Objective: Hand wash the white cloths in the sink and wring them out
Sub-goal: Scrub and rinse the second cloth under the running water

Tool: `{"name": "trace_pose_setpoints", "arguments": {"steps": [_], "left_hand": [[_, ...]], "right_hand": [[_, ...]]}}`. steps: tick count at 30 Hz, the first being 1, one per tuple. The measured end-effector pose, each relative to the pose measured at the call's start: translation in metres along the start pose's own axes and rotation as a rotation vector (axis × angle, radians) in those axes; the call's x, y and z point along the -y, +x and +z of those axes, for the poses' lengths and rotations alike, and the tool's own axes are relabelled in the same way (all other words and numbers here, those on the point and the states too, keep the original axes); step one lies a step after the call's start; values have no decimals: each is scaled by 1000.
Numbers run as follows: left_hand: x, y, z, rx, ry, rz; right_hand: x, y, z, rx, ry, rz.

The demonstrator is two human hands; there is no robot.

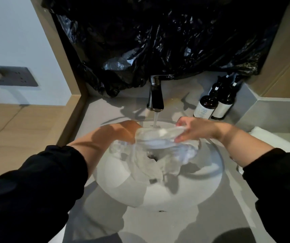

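Head view: fingers [180, 138] of the right hand [198, 130] curl against the thumb on the upper edge of a white cloth [158, 137], pinching it. The left hand [125, 129] meets the cloth's other end, but its fingers are buried behind wet fabric, so I cannot tell whether they grip. Between the hands the cloth spreads as a band just under the stream [155, 118] from the tap [155, 95]. The rest hangs crumpled into the sink [216, 172], over the drain.

This looks like the rinsing part of the wash. It would go best with the band held square under the flow and fresh lengths fed through from one hand to the other, fabric rubbed against fabric. The hanging tail belongs inside the basin — lifted past the rim, it would drip on the desk [105, 109]. A bunched tail may also block the drain.

Two dark pump bottles [207, 106] stand just right of the tap, well clear. A folded white towel [272, 139] lies on the desk at right, where splashes could reach it.
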State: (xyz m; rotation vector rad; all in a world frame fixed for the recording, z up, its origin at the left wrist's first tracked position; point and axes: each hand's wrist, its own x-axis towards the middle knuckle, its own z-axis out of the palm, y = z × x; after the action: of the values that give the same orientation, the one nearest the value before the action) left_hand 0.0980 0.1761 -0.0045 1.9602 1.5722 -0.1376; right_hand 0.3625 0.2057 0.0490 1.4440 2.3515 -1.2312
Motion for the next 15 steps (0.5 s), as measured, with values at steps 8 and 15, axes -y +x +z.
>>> {"name": "trace_pose_setpoints", "arguments": {"steps": [8, 15], "left_hand": [[-12, -19, -33, 186, -284, -25], [-6, -2, 10, 132, -923, -159]], "right_hand": [[21, -5, -18, -262, -210, -52], [-17, 17, 2, -32, -144, 95]]}}
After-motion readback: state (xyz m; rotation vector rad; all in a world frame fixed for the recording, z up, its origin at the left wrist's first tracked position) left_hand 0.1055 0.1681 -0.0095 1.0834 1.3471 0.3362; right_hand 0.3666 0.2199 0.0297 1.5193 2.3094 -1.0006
